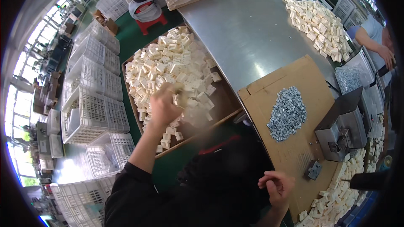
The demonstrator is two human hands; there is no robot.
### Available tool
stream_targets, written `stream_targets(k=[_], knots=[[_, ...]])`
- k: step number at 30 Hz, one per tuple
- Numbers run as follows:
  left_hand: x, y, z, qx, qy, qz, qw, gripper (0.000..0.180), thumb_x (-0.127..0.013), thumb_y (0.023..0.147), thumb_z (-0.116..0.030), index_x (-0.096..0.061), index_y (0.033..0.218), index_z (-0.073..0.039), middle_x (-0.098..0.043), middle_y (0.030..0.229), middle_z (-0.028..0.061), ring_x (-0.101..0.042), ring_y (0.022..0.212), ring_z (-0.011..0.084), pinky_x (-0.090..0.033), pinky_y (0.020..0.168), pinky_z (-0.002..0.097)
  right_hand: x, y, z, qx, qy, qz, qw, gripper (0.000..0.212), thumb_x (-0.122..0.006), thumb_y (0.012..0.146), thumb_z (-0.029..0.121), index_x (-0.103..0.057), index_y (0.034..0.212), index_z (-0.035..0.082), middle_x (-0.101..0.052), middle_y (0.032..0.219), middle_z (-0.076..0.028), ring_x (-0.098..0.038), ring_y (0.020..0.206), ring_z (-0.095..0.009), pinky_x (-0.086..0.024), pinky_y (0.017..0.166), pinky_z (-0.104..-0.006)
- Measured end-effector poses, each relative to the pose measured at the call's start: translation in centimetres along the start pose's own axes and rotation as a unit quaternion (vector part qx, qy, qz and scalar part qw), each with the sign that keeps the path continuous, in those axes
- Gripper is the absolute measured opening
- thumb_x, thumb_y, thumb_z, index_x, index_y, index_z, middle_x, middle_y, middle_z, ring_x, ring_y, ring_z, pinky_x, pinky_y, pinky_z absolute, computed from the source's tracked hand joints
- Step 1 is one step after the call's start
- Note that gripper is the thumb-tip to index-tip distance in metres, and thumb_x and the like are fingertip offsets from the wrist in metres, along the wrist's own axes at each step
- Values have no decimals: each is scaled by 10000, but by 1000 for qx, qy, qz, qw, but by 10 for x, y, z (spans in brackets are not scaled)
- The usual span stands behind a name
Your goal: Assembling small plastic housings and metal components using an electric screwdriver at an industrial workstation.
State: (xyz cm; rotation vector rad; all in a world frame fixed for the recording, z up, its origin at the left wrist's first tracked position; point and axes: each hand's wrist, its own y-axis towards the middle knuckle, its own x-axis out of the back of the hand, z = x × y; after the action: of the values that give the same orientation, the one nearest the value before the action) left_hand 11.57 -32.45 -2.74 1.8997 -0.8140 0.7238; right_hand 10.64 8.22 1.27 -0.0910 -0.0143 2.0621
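Over a large cardboard box (223,120) on my left, my left hand (165,104) reaches in among a heap of small cream plastic parts (162,65). Its fingers are curled round toward the thumb. Motion blurs the fingertips and the parts beside them, so what they hold cannot be made out. My right hand (277,188) hovers by the near edge of a flat cardboard sheet (256,90), fingers loosely bent and apart, with nothing seen in them. On that sheet lie a pile of small grey metal pieces (288,113) and a small dark metal block (313,170).
A metal fixture (341,136) stands at the sheet's right edge. More cream parts lie at the lower right (336,201) and on the steel table (244,29). White plastic crates (94,111) line the left. Co-workers sit at the far left and right; a red stool (150,22) is behind the box.
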Motion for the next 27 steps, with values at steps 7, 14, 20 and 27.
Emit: stream_targets(k=[7,14,20,27], knots=[[8,35,14,31,113,-49,992,302,-697,802,-49,-717,1102,-80,-662,1051,133,-644,969,323,-515,869,436,4,-15,-1,-20,-72,49,996,234,-664,857,-53,-692,1090,-40,-706,855,-143,-711,744,-186,-592,680,-269],[-76,70,-136,-189,-182,125,957,190,-730,782,-99,-745,970,-120,-704,940,88,-673,829,294,-528,781,408,4,-42,2,-27,-89,-9,996,188,-602,914,-25,-675,1080,-72,-691,843,-149,-702,723,-183,-595,669,-279],[-109,86,-169,-280,-157,152,935,168,-706,777,-109,-740,942,-111,-693,917,91,-672,848,319,-537,766,433,3,-66,28,-54,-60,-123,989,185,-626,915,-9,-674,1083,-71,-695,843,-147,-704,736,-181,-590,673,-277],[-112,106,-172,-316,-128,229,912,104,-716,762,-66,-682,859,-53,-653,861,124,-646,813,355,-523,712,432,30,-84,10,-69,-186,-106,974,209,-698,916,99,-700,1118,44,-721,895,-97,-714,762,-186,-575,681,-282]])
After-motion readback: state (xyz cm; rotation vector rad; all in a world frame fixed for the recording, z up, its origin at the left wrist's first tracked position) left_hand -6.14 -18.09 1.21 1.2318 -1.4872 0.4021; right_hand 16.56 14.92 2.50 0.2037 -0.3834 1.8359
